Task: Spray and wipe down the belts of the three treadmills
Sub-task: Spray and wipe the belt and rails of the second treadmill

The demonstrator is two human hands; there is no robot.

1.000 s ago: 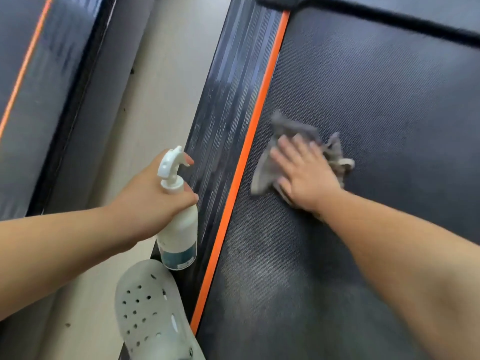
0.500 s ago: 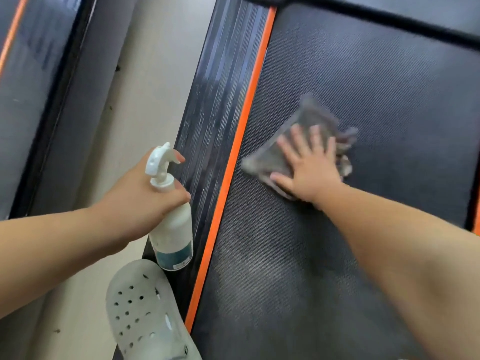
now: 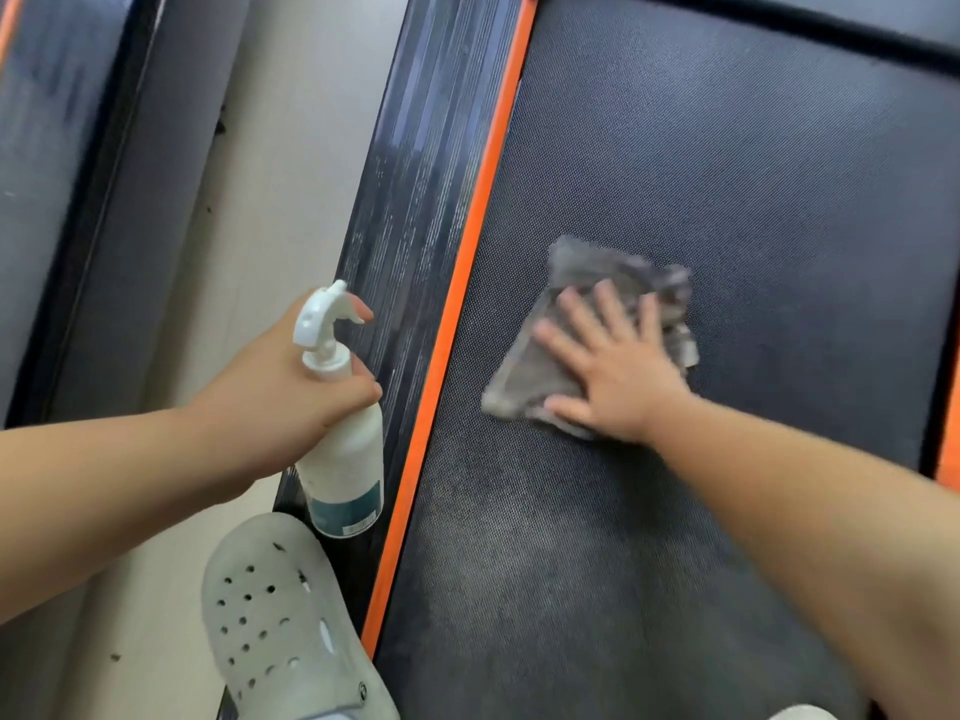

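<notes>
The dark textured treadmill belt (image 3: 727, 189) fills the right side of the view. A crumpled grey cloth (image 3: 524, 376) lies on it, and my right hand (image 3: 613, 366) presses flat on the cloth with fingers spread. My left hand (image 3: 275, 387) grips the neck of a white spray bottle (image 3: 345, 459) with a teal label, one finger by the trigger. The bottle hangs upright over the treadmill's striped side rail (image 3: 415, 210), left of the orange strip (image 3: 467, 262).
My pale perforated clog (image 3: 280, 621) stands at the rail's near end. A strip of light floor (image 3: 270, 148) separates this treadmill from a second one (image 3: 47, 148) at the far left. A black bar (image 3: 779, 23) crosses the belt's far end.
My right hand has slid the cloth to the right across the belt. The left hand and bottle keep their pose.
</notes>
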